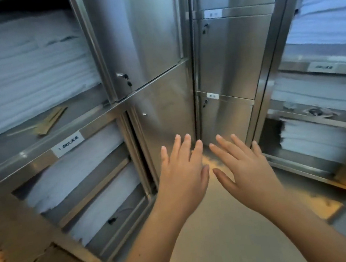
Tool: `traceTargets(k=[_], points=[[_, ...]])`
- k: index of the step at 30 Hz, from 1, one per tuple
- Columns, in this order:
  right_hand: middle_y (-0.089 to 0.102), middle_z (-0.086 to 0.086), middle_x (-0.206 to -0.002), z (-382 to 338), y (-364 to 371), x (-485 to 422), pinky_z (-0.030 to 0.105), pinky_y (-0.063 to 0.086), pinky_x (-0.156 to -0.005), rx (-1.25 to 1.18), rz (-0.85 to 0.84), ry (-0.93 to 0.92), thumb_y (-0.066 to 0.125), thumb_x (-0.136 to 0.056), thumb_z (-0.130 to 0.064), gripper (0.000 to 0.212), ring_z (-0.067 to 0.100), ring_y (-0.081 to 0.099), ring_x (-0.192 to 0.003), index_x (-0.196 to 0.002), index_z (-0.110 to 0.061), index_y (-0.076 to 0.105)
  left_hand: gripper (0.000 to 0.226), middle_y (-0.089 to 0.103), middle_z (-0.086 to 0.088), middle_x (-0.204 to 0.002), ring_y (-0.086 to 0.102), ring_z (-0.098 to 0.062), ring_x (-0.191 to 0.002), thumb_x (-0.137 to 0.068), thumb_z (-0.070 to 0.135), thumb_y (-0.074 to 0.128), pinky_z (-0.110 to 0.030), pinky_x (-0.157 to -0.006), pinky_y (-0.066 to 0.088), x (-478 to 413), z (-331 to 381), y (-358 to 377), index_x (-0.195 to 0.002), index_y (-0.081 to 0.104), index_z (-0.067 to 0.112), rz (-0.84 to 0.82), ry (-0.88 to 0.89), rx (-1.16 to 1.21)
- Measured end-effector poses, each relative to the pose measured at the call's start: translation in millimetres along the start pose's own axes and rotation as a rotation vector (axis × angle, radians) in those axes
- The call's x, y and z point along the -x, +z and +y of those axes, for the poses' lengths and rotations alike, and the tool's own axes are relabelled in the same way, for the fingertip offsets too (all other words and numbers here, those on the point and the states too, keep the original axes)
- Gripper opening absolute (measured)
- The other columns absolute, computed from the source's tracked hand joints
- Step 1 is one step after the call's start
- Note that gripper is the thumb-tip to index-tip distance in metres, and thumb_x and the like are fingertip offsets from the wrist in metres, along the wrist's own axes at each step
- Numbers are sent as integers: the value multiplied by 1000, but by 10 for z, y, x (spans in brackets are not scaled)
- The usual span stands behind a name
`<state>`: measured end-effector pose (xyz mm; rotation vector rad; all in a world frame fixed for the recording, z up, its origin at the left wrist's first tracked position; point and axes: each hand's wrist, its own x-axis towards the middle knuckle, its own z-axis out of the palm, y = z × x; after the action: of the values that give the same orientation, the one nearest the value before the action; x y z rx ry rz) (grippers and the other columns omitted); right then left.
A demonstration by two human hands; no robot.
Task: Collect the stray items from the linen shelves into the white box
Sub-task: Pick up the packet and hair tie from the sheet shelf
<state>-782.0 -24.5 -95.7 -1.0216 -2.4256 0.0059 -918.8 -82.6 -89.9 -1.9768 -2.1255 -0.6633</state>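
Hands: we hold our left hand (pixel 182 174) and right hand (pixel 244 165) flat, fingers straight and spread, gripping nothing, thumbs near but apart.
Brown packets (pixel 49 122): at 9 o'clock from our hands, lying flat on the left shelf (pixel 25 149) just before the stacked linen (pixel 21 70); long axis runs 8 to 2 o'clock.
Small black thing (pixel 112 220): at 8 o'clock, on lower linen; too small to tell.
Dark crumpled thing (pixel 318 111): at 2 o'clock, on the right shelf (pixel 312 119).
Steel cabinet doors (pixel 145 34): at 12 o'clock, closed.
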Motion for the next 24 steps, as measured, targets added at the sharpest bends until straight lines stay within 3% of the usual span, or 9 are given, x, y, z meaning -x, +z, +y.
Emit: traceTargets(k=[5, 10, 14, 17, 24], points=[[48, 10, -139, 350, -18, 8, 62, 29, -100, 45, -31, 141, 70, -82, -23, 50, 38, 39, -130, -129, -13, 54, 51, 51, -22, -133, 43, -41, -126, -80, 19, 69, -64, -96, 32, -304, 180, 283, -125, 55, 1, 3, 136, 2], [42, 6, -143, 523, 68, -122, 57, 24, -105, 104, -48, 262, 64, -86, -27, 50, 34, 34, -134, -133, -16, 50, 53, 40, -18, -143, 31, -35, -135, -87, 24, 60, -59, -105, 23, -653, 126, 497, -135, 46, 6, -71, 189, 53], [32, 3, -149, 545, 204, -336, 53, 17, -110, 141, -34, 339, 55, -91, -31, 51, 28, 23, -140, -138, -20, 42, 54, 57, -21, -126, 52, -39, -119, -72, 20, 77, -62, -89, 40, -956, -45, 635, -120, 59, 1, 6, 273, 63], [20, -2, -154, 535, 302, -543, 48, 11, -113, 175, -24, 441, 46, -94, -37, 53, 22, 11, -143, -143, -26, 31, 55, 59, -20, -123, 55, -38, -114, -69, 23, 79, -61, -88, 42, -1190, -209, 679, -117, 61, 1, 33, 316, 108], [47, 9, -139, 583, 435, -852, 59, 33, -99, 244, 67, 594, 68, -82, -24, 51, 36, 38, -131, -130, -13, 54, 49, 61, -18, -121, 57, -38, -113, -74, 26, 73, -61, -87, 43, -1704, -404, 835, -115, 63, 2, 78, 452, 154]])
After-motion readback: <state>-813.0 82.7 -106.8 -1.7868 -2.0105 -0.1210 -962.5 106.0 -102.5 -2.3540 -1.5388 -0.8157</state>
